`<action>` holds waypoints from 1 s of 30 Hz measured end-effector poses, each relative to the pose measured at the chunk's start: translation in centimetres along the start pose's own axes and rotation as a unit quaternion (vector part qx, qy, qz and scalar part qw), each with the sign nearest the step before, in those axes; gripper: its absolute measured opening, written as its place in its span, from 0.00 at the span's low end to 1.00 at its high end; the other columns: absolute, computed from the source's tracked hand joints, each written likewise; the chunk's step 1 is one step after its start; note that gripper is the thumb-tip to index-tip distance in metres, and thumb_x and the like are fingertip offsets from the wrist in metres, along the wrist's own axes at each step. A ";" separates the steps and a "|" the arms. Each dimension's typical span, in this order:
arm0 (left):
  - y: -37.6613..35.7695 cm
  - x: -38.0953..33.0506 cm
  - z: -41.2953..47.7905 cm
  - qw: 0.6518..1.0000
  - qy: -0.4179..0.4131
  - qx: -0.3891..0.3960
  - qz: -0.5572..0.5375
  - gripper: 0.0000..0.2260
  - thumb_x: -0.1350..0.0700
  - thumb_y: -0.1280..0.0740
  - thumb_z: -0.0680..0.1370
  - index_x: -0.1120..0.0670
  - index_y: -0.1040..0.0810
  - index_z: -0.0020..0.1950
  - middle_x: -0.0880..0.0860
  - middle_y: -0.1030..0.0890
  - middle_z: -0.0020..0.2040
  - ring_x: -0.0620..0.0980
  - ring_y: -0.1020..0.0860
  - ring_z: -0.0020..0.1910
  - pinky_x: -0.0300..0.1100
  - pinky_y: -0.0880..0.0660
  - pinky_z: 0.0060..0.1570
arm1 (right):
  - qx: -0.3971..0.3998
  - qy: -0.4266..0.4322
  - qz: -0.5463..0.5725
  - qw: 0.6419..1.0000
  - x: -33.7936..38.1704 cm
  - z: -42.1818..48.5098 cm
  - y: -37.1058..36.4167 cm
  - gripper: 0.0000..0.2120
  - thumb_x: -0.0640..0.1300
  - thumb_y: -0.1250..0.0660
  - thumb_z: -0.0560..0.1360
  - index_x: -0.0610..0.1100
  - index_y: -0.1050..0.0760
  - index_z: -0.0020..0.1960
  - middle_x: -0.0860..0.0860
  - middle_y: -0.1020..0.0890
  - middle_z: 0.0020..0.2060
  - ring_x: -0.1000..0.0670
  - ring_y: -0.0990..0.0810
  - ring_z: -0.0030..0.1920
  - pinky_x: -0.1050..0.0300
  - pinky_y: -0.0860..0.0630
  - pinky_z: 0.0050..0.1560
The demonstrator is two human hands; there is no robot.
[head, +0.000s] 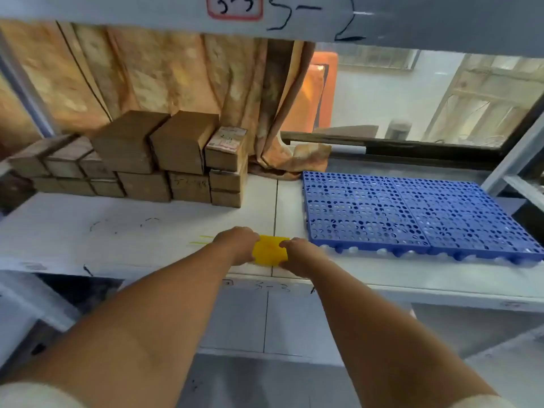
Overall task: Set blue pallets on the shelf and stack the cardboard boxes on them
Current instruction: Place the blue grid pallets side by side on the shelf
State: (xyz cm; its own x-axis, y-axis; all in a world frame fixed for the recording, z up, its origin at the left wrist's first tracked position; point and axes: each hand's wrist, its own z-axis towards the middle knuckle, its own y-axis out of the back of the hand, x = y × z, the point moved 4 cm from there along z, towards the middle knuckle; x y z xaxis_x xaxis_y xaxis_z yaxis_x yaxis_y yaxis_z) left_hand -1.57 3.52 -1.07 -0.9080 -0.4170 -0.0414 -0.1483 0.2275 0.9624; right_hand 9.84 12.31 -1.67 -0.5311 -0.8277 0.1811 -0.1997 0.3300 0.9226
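Two blue perforated pallets (418,212) lie side by side on the right part of the white shelf (117,240). A stack of brown cardboard boxes (164,160) stands at the back left of the shelf, straight on its surface. Both of my hands hold a small yellow flat piece (270,250) near the shelf's front edge, just left of the pallets. My left hand (237,242) grips its left side and my right hand (297,254) grips its right side.
An orange-brown curtain (176,78) hangs behind the boxes. A window (426,92) opens behind the pallets. An upper shelf beam (265,16) with handwritten marks runs overhead. A grey upright post (518,154) stands at the right.
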 end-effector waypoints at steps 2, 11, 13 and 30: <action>-0.7 -0.5 0.8 0.999 0.020 0.026 0.005 0.23 0.49 0.32 0.76 0.53 0.30 0.70 0.54 0.28 0.67 0.56 0.28 0.65 0.53 0.26 0.60 | 0.011 0.015 -0.008 1.000 -0.2 1.1 -0.1 0.26 0.47 0.37 0.79 0.46 0.38 0.75 0.44 0.30 0.69 0.42 0.29 0.67 0.49 0.30 0.65; -3.2 0.7 2.4 0.998 0.054 0.016 -0.042 0.37 0.45 0.28 0.73 0.53 0.42 0.76 0.53 0.33 0.73 0.56 0.32 0.69 0.52 0.30 0.64 | 0.016 0.013 -0.001 1.000 -1.5 4.0 -1.7 0.43 0.60 0.27 0.68 0.47 0.42 0.75 0.43 0.32 0.68 0.40 0.33 0.67 0.45 0.32 0.66; -3.5 0.8 2.6 0.997 0.048 0.028 -0.045 0.39 0.44 0.29 0.74 0.53 0.45 0.77 0.54 0.33 0.73 0.56 0.32 0.70 0.51 0.30 0.63 | 0.024 0.018 -0.020 0.999 -1.5 4.1 -1.6 0.44 0.61 0.28 0.69 0.46 0.45 0.76 0.42 0.32 0.68 0.40 0.33 0.67 0.46 0.35 0.67; -0.9 2.3 2.7 0.982 -0.054 -0.107 -0.148 0.42 0.45 0.30 0.74 0.51 0.52 0.79 0.56 0.28 0.66 0.56 0.33 0.64 0.48 0.30 0.60 | -0.087 -0.130 0.258 0.953 -1.6 2.7 -1.3 0.46 0.48 0.24 0.69 0.48 0.50 0.77 0.41 0.34 0.70 0.40 0.32 0.68 0.46 0.31 0.65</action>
State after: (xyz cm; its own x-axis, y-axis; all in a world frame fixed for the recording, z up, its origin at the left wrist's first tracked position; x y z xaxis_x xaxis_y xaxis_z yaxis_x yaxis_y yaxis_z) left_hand -4.60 4.70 -2.80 -0.8752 -0.3390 -0.3452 -0.3368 -0.0853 0.9377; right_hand 8.70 14.39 -4.07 -0.7127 -0.4269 0.5566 0.2712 0.5641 0.7799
